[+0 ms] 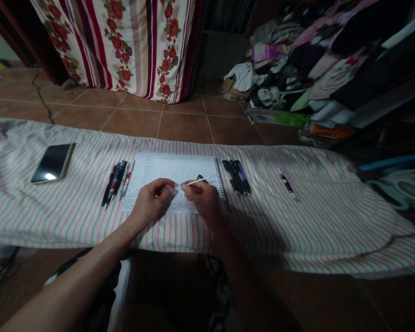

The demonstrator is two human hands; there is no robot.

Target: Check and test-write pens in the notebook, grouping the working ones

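A spiral notebook [166, 173] lies open on a striped cloth [297, 221] spread over the floor. My right hand [202, 198] rests on the page, fingers pinched round a thin white pen refill [202, 180] that points up and right. My left hand [154, 199] sits beside it on the paper with its fingers curled in, fingertips close to the end of the refill; whether it touches the refill I cannot tell. A dark pen part [201, 177] lies just behind my right hand.
Several pens [116, 180] lie left of the notebook and several dark pens [237, 176] to its right. A single pen [288, 183] lies farther right. A phone [53, 162] rests at the cloth's left. Piled clothes [314, 60] and a floral curtain [124, 46] stand behind.
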